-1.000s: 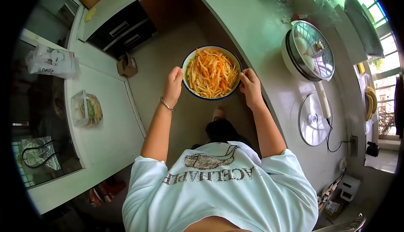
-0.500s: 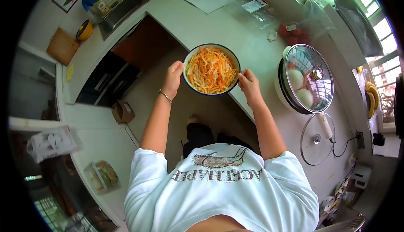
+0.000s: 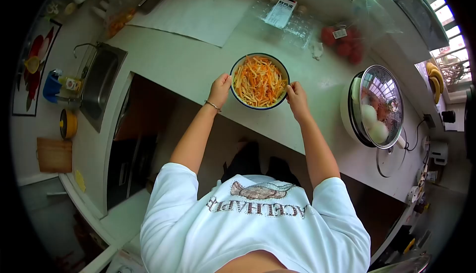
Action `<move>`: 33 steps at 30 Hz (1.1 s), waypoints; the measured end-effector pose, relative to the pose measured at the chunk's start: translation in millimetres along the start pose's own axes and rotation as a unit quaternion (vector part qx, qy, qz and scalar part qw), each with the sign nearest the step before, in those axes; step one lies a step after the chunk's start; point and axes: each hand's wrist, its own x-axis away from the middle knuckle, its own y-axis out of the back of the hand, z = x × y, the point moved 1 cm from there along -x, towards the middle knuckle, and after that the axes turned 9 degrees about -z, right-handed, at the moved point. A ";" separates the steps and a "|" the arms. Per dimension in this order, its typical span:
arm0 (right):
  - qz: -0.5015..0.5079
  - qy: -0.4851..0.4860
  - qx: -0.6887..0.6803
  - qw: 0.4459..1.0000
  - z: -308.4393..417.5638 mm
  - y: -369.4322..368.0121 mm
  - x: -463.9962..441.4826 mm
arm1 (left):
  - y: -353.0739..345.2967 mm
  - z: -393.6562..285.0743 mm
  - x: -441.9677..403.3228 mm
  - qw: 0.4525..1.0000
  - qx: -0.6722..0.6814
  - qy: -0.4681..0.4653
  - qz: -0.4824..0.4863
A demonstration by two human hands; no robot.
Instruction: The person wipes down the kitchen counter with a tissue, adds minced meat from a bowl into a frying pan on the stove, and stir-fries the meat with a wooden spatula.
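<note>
A round bowl point(image 3: 235, 94) with a dark blue rim is filled with shredded orange and pale vegetables point(image 3: 259, 81). My left hand point(image 3: 219, 90), with a bracelet at the wrist, grips the rim on the left side. On the opposite side my right hand point(image 3: 297, 98) pinches the rim. Both hands hold the bowl level, over the front part of the counter. Whether its base touches the surface cannot be made out. The fingers under the rim are partly hidden.
Right of the bowl stands a pot point(image 3: 349, 117) with a tilted glass lid point(image 3: 391, 92). Behind lie an egg carton point(image 3: 296, 31), a bag of red produce point(image 3: 342, 45) and a white sheet point(image 3: 198, 18) on the counter point(image 3: 173, 70). A sink point(image 3: 102, 82) is at the left.
My body and view have turned to the right. The bowl, held in both hands, has gone from over the counter's edge and floor to over the countertop.
</note>
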 end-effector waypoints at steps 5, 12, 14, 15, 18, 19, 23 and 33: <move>-0.014 -0.007 -0.007 1.000 -7.3 -16.1 -21.5 | -1.7 25.9 -34.4 0.999 0.007 0.020 0.030; -0.044 0.026 0.028 0.998 8.5 -15.7 -9.2 | -4.7 22.5 -35.0 0.996 0.061 0.050 0.039; -0.093 0.067 0.071 0.991 15.9 -14.3 0.1 | -5.9 17.6 -32.2 0.995 0.085 0.017 0.059; -0.093 0.067 0.073 0.991 16.5 -15.5 1.7 | -3.9 16.8 -31.5 0.994 0.086 0.018 0.059; -0.092 0.038 0.080 0.992 16.1 -13.5 -4.0 | -7.7 10.3 -38.3 0.987 0.132 0.059 0.071; -0.099 0.054 0.069 0.991 15.3 -15.6 -3.8 | -8.6 7.3 -41.0 0.988 0.126 0.059 0.070; -0.091 0.008 0.037 0.995 0.3 -8.9 -11.8 | -2.2 6.5 -46.5 0.988 0.089 0.010 0.127; -0.060 -0.049 -0.069 0.995 0.5 -19.9 -42.7 | -15.4 3.5 -85.4 0.987 0.079 0.055 0.128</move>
